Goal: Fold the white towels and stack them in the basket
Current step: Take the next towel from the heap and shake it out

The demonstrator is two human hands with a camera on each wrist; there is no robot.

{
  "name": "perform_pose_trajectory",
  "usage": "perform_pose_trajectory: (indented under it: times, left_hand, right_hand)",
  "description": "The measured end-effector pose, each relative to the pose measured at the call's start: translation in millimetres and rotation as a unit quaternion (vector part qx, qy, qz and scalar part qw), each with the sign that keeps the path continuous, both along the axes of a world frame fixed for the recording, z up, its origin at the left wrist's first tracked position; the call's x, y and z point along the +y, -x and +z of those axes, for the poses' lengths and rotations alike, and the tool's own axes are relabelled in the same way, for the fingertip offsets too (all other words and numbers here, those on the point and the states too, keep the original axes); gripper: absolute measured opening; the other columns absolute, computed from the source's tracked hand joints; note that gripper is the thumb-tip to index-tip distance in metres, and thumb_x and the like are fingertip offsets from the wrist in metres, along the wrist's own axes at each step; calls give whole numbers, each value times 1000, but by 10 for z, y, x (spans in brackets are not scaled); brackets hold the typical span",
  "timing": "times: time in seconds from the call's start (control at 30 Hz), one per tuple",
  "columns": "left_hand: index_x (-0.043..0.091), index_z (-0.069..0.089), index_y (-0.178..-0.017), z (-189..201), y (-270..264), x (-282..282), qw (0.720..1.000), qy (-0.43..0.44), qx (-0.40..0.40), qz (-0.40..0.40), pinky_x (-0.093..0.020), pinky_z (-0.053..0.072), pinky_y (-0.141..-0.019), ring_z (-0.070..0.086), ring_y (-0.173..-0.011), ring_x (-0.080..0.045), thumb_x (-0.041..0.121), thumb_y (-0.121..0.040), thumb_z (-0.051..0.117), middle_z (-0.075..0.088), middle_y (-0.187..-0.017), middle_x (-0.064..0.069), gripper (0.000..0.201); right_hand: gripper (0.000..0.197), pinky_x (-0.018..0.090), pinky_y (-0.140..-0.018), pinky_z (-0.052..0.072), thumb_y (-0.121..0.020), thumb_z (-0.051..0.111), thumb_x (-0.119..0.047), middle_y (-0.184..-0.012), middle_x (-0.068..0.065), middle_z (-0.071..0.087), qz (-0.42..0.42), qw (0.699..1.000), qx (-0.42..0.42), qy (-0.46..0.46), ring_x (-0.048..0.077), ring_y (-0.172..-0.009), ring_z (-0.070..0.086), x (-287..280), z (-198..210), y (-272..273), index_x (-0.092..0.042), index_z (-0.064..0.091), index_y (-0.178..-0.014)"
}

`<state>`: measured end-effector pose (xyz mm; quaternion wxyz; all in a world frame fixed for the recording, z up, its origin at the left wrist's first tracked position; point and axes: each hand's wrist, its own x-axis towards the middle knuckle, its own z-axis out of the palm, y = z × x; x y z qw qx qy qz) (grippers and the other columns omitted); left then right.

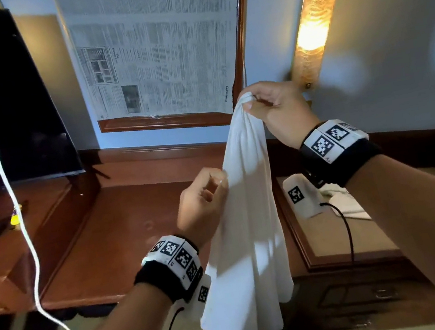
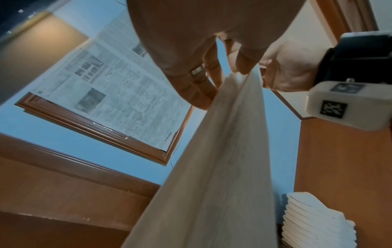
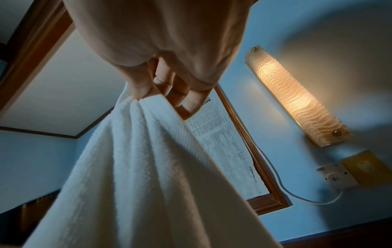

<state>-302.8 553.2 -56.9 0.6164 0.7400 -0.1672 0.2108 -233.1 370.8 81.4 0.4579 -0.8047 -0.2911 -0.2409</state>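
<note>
Right hand [image 1: 273,110] pinches towel [image 1: 247,217] corner, left hand [image 1: 201,198] pinches its edge; unfolded. Folded stack [image 2: 318,221] nearby; basket not visible.

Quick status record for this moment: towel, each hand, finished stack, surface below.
towel: white towel unfolded, hanging in the air
right hand: right hand pinches its bunched top end
left hand: left hand pinches an edge lower down
finished stack: folded towels piled at lower right of the left wrist view
surface below: wooden desk
</note>
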Motion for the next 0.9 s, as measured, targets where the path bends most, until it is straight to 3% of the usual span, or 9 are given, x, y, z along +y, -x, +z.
perform_pose_trajectory:
  times: [0.07, 0.17, 0.27, 0.43, 0.53, 0.6, 0.73, 0.83, 0.9]
  left_hand:
    - [36, 64, -89, -49, 46, -90, 999, 5, -18, -33, -18, 37, -56, 43, -59, -3, 35, -96, 62, 61, -80, -7, 7]
    - [26, 62, -84, -242, 28, -175, 991, -130, -41, -1, -15, 37, -54, 50, -56, -1, 47, -93, 64, 58, -69, 14, 23]
    - [17, 65, -84, -481, -59, -173, 977, -209, 35, 8, -28, 43, -61, 55, -62, -10, 45, -93, 66, 63, -70, 6, 29]
    - [18, 59, -85, -636, -66, -16, 986, -161, 25, 37, -37, 50, -57, 59, -61, -21, 56, -94, 47, 62, -68, 1, 41]
    - [20, 60, -90, -606, -39, 8, 988, -148, 10, 50, -36, 47, -53, 56, -57, -17, 46, -98, 50, 61, -65, 1, 29]
    - [20, 58, -94, -623, -30, -7, 985, -161, -4, 54, -37, 45, -48, 54, -52, -16, 42, -99, 49, 59, -63, 1, 25]
    - [31, 52, -105, -668, -36, -10, 982, -162, -19, 98, -36, 45, -47, 57, -51, -17, 37, -102, 47, 64, -65, 0, 9]
    - [24, 58, -117, -628, -69, 27, 979, -180, 12, 95, -32, 52, -55, 66, -63, -19, 32, -104, 50, 71, -77, 1, 17]
    - [21, 67, -108, -615, -158, 83, 970, -217, 35, 102, -33, 49, -63, 65, -70, -25, 31, -103, 52, 71, -77, 0, 18]
  right_hand:
    - [26, 34, -89, 51, -87, 60, -11, -94, 8, 72, -8, 1000, 4, -16, 19, -89, 66, -52, 35, -32, -35, 68, -86]
    - [28, 36, -86, 51, -87, 59, -9, -92, 14, 71, -17, 999, -4, -28, 21, -86, 65, -126, 69, -68, -36, 68, -85]
    - [29, 38, -86, 52, -87, 59, -8, -88, 7, 71, -45, 998, -12, -30, 23, -86, 66, -228, 67, -105, -36, 67, -85]
    - [14, 38, -81, 52, -85, 57, -19, -88, 9, 70, -120, 991, 4, -51, 26, -85, 66, -492, -57, -236, -28, 68, -88]
    - [14, 28, -76, 48, -85, 57, -18, -80, -3, 66, -139, 987, 2, -84, 12, -78, 60, -594, -94, -285, -21, 68, -93]
    - [14, 26, -76, 48, -86, 57, -16, -80, -7, 64, -141, 986, 4, -88, 11, -78, 59, -607, -97, -296, -21, 67, -93]
    - [14, 28, -76, 48, -86, 57, -16, -83, 1, 65, -131, 988, 1, -85, 13, -79, 59, -624, -87, -295, -19, 68, -95]
    - [15, 30, -72, 46, -85, 57, -18, -77, 0, 62, -137, 989, 2, -64, 12, -73, 56, -671, -156, -277, -15, 69, -92]
    - [16, 36, -72, 47, -83, 57, -20, -75, -3, 61, -159, 987, 15, -24, 14, -73, 56, -704, -233, -260, -15, 71, -89]
